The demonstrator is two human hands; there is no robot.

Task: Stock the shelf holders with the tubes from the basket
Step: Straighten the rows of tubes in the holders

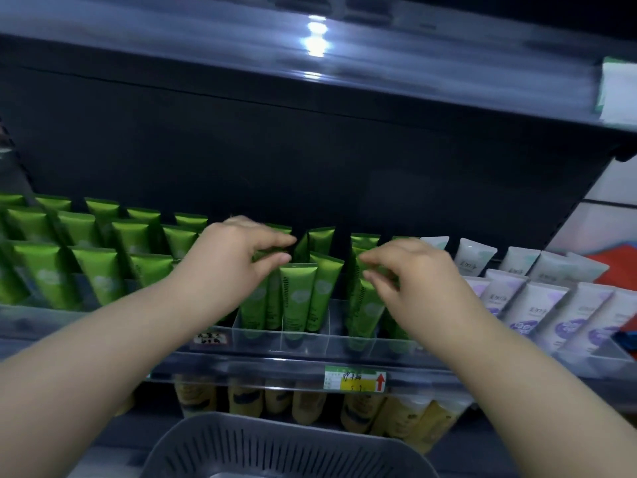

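Green tubes (298,294) stand cap-down in clear plastic shelf holders (303,336) across the middle shelf. My left hand (234,257) reaches over the rows and pinches the top edge of a green tube between thumb and fingers. My right hand (410,274) is just to the right, its curled fingertips on the tops of the green tubes (368,305) in the neighbouring holder. The grey slotted basket (275,446) sits below, at the bottom centre; its inside is barely visible.
More green tubes (100,270) fill the shelf's left. White and purple tubes (537,305) stand at the right. Yellow tubes (362,412) line the shelf below, behind a price label (355,377). A dark shelf (310,63) overhangs above.
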